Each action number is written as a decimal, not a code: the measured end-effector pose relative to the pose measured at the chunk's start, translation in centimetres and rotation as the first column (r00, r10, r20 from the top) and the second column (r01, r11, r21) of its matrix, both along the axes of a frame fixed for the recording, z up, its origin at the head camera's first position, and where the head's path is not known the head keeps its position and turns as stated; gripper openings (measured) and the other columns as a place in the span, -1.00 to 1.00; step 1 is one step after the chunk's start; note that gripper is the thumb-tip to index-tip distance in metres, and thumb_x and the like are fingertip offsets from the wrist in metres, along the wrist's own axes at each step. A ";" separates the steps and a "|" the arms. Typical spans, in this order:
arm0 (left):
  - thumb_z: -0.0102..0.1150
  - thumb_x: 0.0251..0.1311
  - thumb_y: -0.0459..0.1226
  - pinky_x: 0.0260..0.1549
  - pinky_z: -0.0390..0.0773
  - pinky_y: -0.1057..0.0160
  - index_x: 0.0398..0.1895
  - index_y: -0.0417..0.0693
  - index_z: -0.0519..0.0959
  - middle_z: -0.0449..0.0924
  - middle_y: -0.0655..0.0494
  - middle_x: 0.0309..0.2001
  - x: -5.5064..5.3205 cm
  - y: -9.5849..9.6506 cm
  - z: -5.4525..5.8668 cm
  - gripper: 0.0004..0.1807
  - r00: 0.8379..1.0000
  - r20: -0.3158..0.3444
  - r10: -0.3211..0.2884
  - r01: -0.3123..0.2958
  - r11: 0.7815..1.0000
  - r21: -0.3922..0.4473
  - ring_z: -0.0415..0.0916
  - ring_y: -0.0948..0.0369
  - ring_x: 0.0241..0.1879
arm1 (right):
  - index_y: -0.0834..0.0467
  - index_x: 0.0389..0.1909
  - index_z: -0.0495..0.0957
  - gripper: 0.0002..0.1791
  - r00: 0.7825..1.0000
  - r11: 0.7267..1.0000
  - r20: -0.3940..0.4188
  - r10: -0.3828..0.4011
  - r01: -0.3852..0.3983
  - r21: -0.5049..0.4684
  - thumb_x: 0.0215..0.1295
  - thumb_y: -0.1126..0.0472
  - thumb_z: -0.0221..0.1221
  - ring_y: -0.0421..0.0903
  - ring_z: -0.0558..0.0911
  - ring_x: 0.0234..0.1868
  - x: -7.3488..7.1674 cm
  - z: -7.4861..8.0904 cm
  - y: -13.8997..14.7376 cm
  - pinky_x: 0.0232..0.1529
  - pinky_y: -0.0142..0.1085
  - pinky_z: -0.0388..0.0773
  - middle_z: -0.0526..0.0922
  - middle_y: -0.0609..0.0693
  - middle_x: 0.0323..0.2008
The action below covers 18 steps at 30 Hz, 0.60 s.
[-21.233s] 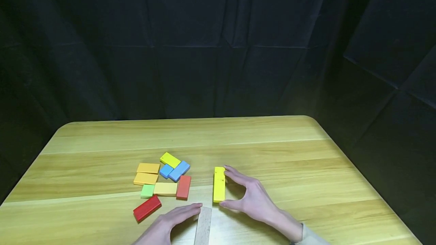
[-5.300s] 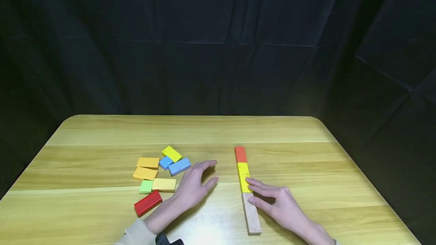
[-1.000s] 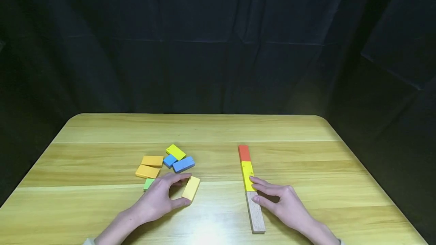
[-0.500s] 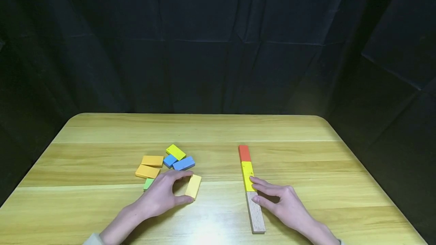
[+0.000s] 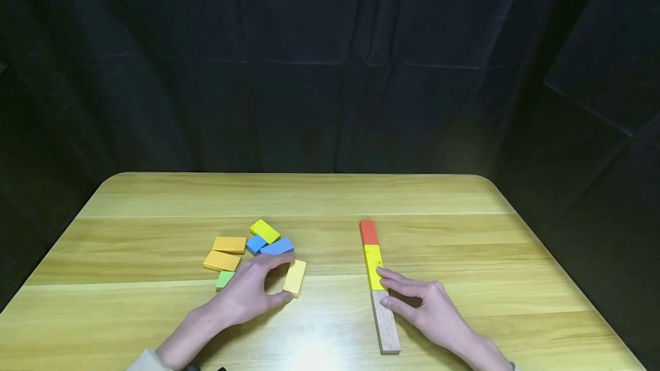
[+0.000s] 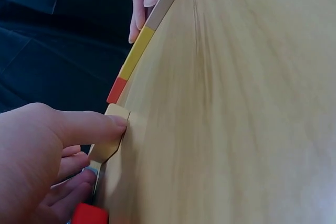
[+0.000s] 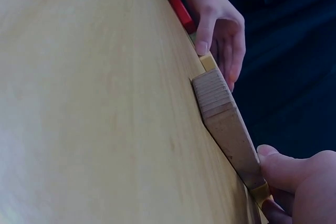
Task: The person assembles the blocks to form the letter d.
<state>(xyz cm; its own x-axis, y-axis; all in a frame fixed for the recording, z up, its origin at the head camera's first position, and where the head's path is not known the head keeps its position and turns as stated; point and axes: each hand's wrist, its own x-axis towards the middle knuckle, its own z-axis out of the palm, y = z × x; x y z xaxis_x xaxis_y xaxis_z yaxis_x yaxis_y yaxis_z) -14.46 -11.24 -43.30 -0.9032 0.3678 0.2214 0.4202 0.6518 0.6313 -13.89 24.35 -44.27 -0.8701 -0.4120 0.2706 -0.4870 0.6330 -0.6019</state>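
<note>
My left hand (image 5: 242, 296) pinches a pale yellow block (image 5: 295, 278) by its two ends, thumb at the near end, fingers at the far end. To the right, a salmon-red block (image 5: 368, 232), a bright yellow block (image 5: 373, 267) and a long pale wooden block (image 5: 385, 323) lie end to end in a row. My right hand (image 5: 430, 308) rests against the row's right side, fingertips on the yellow block and thumb on the wooden one. A darker red block (image 6: 90, 213) shows beside the left hand in the left wrist view; the left hand hides it in the head view.
Left of the pinched block lie two orange blocks (image 5: 222, 260), a green block (image 5: 224, 280) partly covered by my left hand, two blue blocks (image 5: 277, 246) and a smaller yellow block (image 5: 265, 231). Dark cloth (image 5: 319, 119) hangs behind the wooden table (image 5: 438, 210).
Over 21 seconds the yellow, salmon-red and wooden blocks have come into one row. My left hand has taken the pale yellow block from the pile and, over the last second, slid it slightly farther away.
</note>
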 end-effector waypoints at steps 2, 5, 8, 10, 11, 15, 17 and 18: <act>0.51 0.03 -0.20 0.22 0.50 -0.02 0.25 -0.08 0.54 0.58 0.09 0.23 -0.1 0.2 0.0 -0.35 1.000 0.008 0.001 -0.001 1.000 0.006 0.49 0.03 0.26 | 0.05 0.08 0.69 -0.59 1.000 1.000 0.000 -0.003 0.003 -0.001 0.25 -0.01 0.35 -0.09 0.59 0.21 0.0 0.0 0.0 0.20 -0.33 0.51 0.61 -0.24 0.19; 0.51 0.02 -0.19 0.21 0.50 -0.03 0.24 -0.05 0.55 0.59 0.09 0.21 -0.2 0.4 0.1 -0.36 0.999 0.034 0.012 -0.012 1.000 0.009 0.49 0.03 0.25 | 0.06 0.07 0.69 -0.59 1.000 1.000 0.003 -0.003 0.003 -0.005 0.24 0.00 0.36 -0.09 0.59 0.21 0.0 -0.1 0.0 0.20 -0.35 0.50 0.61 -0.24 0.19; 0.51 0.02 -0.22 0.21 0.50 -0.04 0.24 -0.05 0.55 0.59 0.07 0.22 -0.4 0.4 0.2 -0.36 0.998 0.054 0.013 -0.013 1.000 0.006 0.48 0.02 0.26 | 0.07 0.08 0.69 -0.58 1.000 1.000 0.012 0.004 -0.004 -0.010 0.24 0.00 0.35 -0.08 0.58 0.22 0.0 -0.1 0.0 0.21 -0.34 0.50 0.60 -0.23 0.20; 0.51 0.03 -0.24 0.22 0.50 -0.04 0.24 -0.07 0.54 0.58 0.05 0.23 -0.4 0.3 0.2 -0.36 0.998 0.056 0.005 -0.005 1.000 0.003 0.47 0.02 0.27 | 0.08 0.08 0.69 -0.58 1.000 1.000 0.015 0.005 -0.005 -0.008 0.25 -0.01 0.35 -0.08 0.58 0.22 0.0 -0.2 0.0 0.21 -0.31 0.51 0.60 -0.23 0.21; 0.50 0.03 -0.25 0.22 0.50 -0.03 0.24 -0.08 0.54 0.58 0.05 0.23 -0.5 0.3 0.2 -0.36 0.998 0.057 0.003 -0.003 1.000 0.003 0.47 0.02 0.28 | 0.08 0.08 0.69 -0.58 1.000 1.000 0.023 0.002 -0.002 -0.010 0.25 -0.01 0.34 -0.09 0.58 0.23 0.0 -0.1 -0.1 0.21 -0.29 0.51 0.59 -0.25 0.21; 0.53 -0.01 -0.25 0.19 0.52 -0.01 0.22 -0.08 0.56 0.59 0.03 0.21 -0.6 0.3 0.2 -0.36 0.999 0.049 0.017 -0.017 1.000 0.007 0.49 0.03 0.25 | 0.07 0.08 0.69 -0.56 1.000 1.000 0.028 -0.003 0.003 -0.003 0.25 -0.04 0.34 -0.11 0.57 0.23 -0.1 -0.1 0.0 0.21 -0.22 0.53 0.59 -0.27 0.21; 0.55 -0.04 -0.24 0.17 0.53 -0.01 0.20 -0.07 0.58 0.61 0.04 0.18 -0.6 0.5 0.2 -0.35 0.999 0.042 0.034 -0.034 0.999 0.012 0.51 0.04 0.22 | 0.07 0.09 0.69 -0.56 1.000 1.000 0.030 -0.003 0.003 -0.001 0.25 -0.05 0.33 -0.12 0.56 0.24 -0.1 -0.1 0.1 0.21 -0.19 0.53 0.59 -0.27 0.21; 0.57 -0.06 -0.23 0.16 0.54 0.00 0.18 -0.06 0.59 0.62 0.05 0.16 -0.7 0.7 0.2 -0.35 0.999 0.032 0.042 -0.042 0.999 0.013 0.53 0.04 0.20 | 0.06 0.09 0.68 -0.55 1.000 1.000 0.030 -0.003 0.003 0.001 0.25 -0.06 0.33 -0.12 0.56 0.24 -0.1 -0.1 0.1 0.21 -0.18 0.53 0.58 -0.27 0.21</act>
<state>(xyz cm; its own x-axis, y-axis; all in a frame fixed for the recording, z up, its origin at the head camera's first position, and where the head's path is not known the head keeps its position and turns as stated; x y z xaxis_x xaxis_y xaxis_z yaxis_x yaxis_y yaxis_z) -15.15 -10.54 -43.07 -0.9245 0.3264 0.1968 0.3719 0.6599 0.6529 -13.99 24.44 -44.38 -0.8790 -0.4096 0.2442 -0.4668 0.6346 -0.6159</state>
